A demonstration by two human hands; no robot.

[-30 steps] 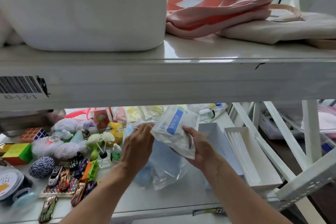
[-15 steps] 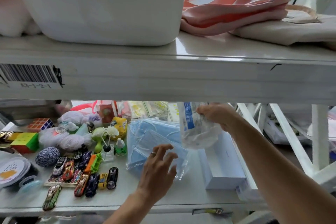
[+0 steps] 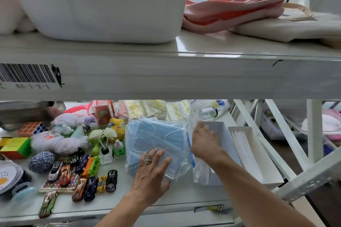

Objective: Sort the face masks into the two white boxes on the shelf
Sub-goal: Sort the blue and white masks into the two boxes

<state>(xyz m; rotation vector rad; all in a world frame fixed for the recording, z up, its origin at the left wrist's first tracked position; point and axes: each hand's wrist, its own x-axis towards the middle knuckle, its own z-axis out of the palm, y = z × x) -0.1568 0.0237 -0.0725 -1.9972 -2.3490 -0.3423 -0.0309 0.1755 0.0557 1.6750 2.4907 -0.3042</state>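
Note:
A pile of blue face masks point(image 3: 156, 134) in clear bags lies in the middle of the lower shelf. My left hand point(image 3: 151, 169) rests flat on its near edge with the fingers spread. Two white boxes stand side by side to the right. My right hand point(image 3: 204, 140) reaches into the left box point(image 3: 229, 145), fingers stretched over a clear mask packet with a blue label point(image 3: 198, 169) that stands against the box's left wall. The right box point(image 3: 269, 173) holds a row of white masks point(image 3: 241, 145).
The upper shelf's beam point(image 3: 166, 77) hangs close overhead, carrying a white bin point(image 3: 103, 5) and folded pink bags point(image 3: 230, 5). Toy cars point(image 3: 81, 177), puzzle cubes point(image 3: 16, 145), yarn point(image 3: 55, 142) and small bottles crowd the shelf's left half. More packets and a jar point(image 3: 208, 113) lie at the back.
My right hand carried the blue-labelled packet from in front of me over to the left white box and lowered it inside. My left hand let go of it and came down onto the blue masks.

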